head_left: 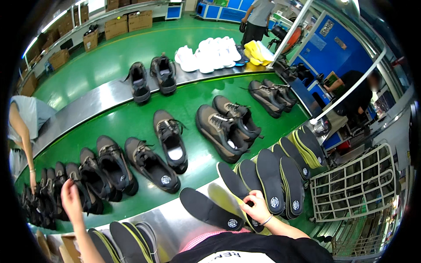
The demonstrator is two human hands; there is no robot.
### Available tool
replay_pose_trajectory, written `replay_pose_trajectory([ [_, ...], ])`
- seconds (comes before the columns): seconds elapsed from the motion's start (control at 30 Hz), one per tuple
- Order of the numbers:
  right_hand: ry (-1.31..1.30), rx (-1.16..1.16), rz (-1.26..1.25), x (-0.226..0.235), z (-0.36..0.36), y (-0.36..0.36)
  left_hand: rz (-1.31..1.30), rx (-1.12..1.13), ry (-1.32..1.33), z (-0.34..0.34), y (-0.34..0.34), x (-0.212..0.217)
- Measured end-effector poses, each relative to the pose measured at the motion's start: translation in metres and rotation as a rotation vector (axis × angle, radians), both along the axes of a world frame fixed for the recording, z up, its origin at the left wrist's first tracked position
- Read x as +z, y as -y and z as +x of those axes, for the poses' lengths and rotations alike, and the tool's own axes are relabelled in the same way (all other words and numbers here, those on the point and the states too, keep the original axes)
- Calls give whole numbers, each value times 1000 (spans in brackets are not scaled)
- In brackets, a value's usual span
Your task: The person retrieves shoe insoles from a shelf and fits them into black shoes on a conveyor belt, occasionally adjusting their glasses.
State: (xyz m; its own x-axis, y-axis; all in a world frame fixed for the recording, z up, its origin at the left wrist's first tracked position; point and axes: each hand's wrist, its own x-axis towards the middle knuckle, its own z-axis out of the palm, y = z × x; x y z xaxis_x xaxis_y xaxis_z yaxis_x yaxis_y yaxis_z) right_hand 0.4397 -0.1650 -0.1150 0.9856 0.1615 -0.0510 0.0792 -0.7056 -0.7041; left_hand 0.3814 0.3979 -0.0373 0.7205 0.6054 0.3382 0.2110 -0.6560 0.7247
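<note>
My left hand [71, 198] is raised over the row of brown-and-black shoes at the left, nearest a shoe [93, 177] there. Its fingers stretch upward with nothing visible in them. On the right, my right hand [257, 207] is closed with thumb and fingers on the edge of a black insole [230, 179] with a yellow-green underside. My fingers cover part of it. Just left of that hand, another black insole [208, 209] with a round white mark lies slanted on the metal ledge. More insoles [269, 177] stand in stacks beside my right hand.
Pairs of shoes [221, 131] sit along the green belt [193, 173]. White shoes [215, 55] and yellow pieces [258, 52] rest on the far metal rail. Further insole stacks [127, 239] lie at lower left. A wire rack [351, 186] stands right. A co-worker's arm [24, 140] reaches in at left.
</note>
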Motion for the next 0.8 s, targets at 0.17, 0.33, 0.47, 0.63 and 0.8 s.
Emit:
replay_pose_trajectory([
  [0.17, -253, 188, 501, 29, 66, -20, 88, -678, -96, 182, 153, -19],
  [0.33, -672, 191, 806, 35, 115, -46, 691, -805, -306, 267, 193, -98],
  [0.47, -689, 312, 752, 49, 143, -59, 674, -811, -252, 284, 194, -113],
  [0.63, -732, 485, 503, 65, 189, -78, 230, -617, -189, 285, 196, -114],
  [0.8, -468, 683, 271, 77, 212, -96, -201, -472, -241, 281, 217, -127],
])
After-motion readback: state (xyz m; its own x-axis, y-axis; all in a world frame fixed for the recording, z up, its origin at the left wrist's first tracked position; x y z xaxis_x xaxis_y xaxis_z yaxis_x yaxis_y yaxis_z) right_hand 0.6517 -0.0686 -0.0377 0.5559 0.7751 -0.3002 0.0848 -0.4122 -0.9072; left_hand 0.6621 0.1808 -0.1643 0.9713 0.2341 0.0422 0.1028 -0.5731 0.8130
